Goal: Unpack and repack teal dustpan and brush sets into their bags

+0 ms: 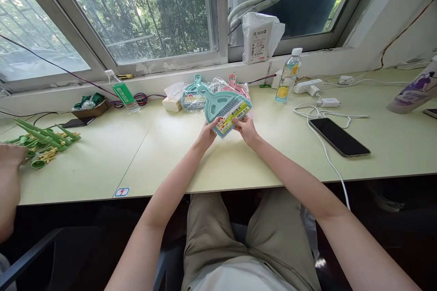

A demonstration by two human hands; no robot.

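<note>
A teal mini dustpan and brush set (221, 102) is held up over the table, its handle pointing up and left. Across its front runs a yellow-green printed label (241, 109), with bristles showing along the lower edge. My left hand (206, 135) is closed on the lower left corner, thumb on the front. On the lower right side, my right hand (248, 130) grips the same set with its thumb over the label. Right behind lie another teal dustpan set (193, 99) and a pink dustpan set (232, 82), both in clear plastic wrap.
A tissue pack (173, 98) and a green-labelled bottle (123, 92) stand to the left. To the right are a drink bottle (288, 77), a phone (338, 137) and white cables (316, 118). Another person's hand (12, 155) is by green plastic pieces (44, 138) at far left.
</note>
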